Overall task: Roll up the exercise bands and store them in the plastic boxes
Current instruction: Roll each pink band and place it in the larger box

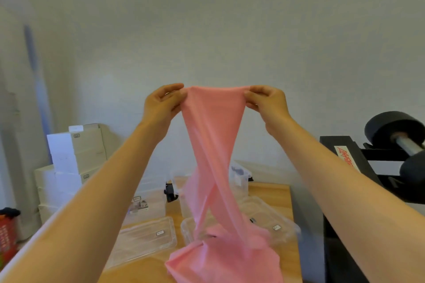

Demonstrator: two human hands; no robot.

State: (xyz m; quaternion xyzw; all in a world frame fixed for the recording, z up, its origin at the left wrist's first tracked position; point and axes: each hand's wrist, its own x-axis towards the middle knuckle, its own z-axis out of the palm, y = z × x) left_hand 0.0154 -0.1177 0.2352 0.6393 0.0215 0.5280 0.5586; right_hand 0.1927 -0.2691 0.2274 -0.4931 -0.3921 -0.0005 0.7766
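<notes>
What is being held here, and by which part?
The pink exercise band, by the two corners of its top edge: left hand pinches one, right hand the other.

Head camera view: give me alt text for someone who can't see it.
A left hand and a right hand pinch the top edge of a long pink elastic exercise band, raised so it hangs twisted onto a light wooden table among clear plastic boxes.

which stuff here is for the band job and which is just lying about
For the job: pink band, pinched by left hand and right hand; clear plastic boxes on the table.
Lying about: white cartons, dumbbell, black rack, red basket.
</notes>
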